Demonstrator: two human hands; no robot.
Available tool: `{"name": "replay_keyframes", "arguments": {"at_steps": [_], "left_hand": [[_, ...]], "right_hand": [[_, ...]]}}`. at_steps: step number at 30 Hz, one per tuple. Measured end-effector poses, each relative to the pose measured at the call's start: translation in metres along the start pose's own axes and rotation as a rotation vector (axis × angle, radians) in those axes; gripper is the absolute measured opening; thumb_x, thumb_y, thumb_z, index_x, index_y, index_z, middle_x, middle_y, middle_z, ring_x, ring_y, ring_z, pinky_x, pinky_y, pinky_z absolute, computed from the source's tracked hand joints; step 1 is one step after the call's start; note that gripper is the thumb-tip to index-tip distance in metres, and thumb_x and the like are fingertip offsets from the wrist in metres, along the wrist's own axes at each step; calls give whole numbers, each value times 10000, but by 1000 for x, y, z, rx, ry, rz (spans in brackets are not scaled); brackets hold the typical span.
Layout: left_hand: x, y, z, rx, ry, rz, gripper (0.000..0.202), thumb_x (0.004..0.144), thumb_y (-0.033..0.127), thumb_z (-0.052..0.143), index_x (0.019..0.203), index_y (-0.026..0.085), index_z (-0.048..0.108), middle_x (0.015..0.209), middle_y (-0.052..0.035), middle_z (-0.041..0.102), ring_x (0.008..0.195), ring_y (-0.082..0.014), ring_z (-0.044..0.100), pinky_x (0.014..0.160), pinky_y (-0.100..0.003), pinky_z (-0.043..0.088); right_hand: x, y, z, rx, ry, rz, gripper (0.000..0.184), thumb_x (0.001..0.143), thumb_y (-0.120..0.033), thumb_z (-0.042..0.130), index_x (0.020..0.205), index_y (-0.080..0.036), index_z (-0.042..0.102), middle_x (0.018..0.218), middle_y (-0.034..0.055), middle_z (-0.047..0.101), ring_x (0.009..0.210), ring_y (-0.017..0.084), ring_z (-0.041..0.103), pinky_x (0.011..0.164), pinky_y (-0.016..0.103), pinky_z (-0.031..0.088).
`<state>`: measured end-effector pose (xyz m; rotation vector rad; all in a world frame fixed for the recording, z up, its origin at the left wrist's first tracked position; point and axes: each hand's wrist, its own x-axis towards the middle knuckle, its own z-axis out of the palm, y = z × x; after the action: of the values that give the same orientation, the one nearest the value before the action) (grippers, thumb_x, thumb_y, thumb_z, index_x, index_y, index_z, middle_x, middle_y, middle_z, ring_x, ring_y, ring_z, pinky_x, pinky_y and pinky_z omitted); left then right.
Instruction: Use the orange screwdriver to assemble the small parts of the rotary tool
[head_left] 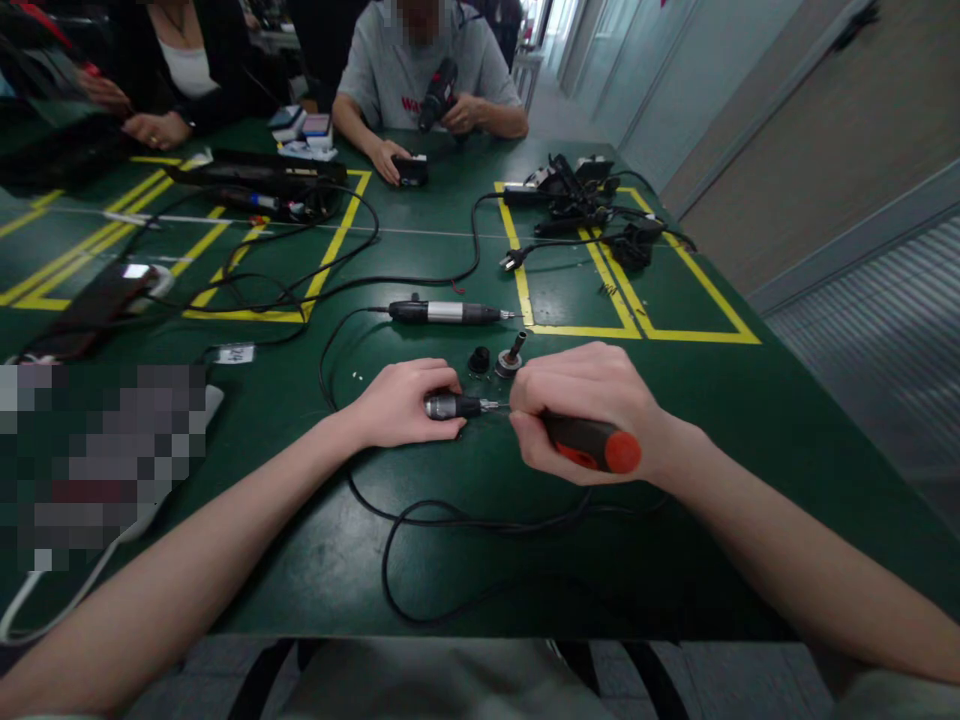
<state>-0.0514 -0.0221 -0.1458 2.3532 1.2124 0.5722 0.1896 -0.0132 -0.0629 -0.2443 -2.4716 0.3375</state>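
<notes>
While the left hand (401,402) was closed around the rear of a small rotary tool (450,406), pinning it flat on the green table (750,400), the right hand (585,405) was wrapped tight round a screwdriver (592,443) with a red and black handle. Screwdriver tip met the rotary tool's nose, just right of it; exact contact too small to tell. Just beyond the rotary tool lay a black cap (479,359) and a small metal part (511,358), near each other, not touching. Further beyond it lay a second rotary tool (446,313), on its side, parallel to the held one. A black cable (450,520) looped on the near side of the rotary tool, toward the table edge. Yellow tape (637,332) ran beyond and to the right of it. Far beyond the rotary tool, across the table, another person's hand (390,158) rested on a small black object (411,170).
</notes>
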Motion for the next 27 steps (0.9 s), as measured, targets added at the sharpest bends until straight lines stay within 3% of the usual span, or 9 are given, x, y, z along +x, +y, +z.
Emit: {"name": "replay_keyframes", "arguments": {"at_steps": [7, 10, 19, 27], "left_hand": [[0, -1, 0, -22, -4, -8, 219, 825, 377, 717, 936, 189, 709, 895, -16, 674, 838, -175, 650, 735, -275, 462], [0, -1, 0, -39, 7, -2, 211, 818, 370, 725, 922, 187, 716, 877, -13, 672, 820, -168, 645, 725, -270, 459], [-1, -1, -1, -141, 102, 5, 189, 802, 342, 756, 875, 172, 719, 845, -15, 701, 744, -143, 633, 677, -254, 462], [2, -4, 2, -209, 379, -101, 208, 884, 361, 680, 961, 180, 612, 859, 2, 627, 713, -117, 542, 648, -245, 432]], "right_hand": [[-4, 12, -24, -33, 223, 189, 256, 899, -168, 592, 671, -242, 502, 581, -32, 597, 496, 139, 591, 504, 268, 436], [-6, 17, -34, -87, 254, 217, 258, 868, -175, 630, 654, -242, 502, 560, -39, 579, 479, 143, 571, 496, 281, 408], [-5, 23, -47, -168, -5, 412, 266, 869, -251, 606, 633, -238, 484, 533, -39, 495, 474, 125, 430, 541, 304, 353], [-1, 23, -41, -137, -99, 442, 276, 879, -282, 572, 632, -230, 462, 533, -40, 457, 492, 121, 379, 573, 308, 321]]}}
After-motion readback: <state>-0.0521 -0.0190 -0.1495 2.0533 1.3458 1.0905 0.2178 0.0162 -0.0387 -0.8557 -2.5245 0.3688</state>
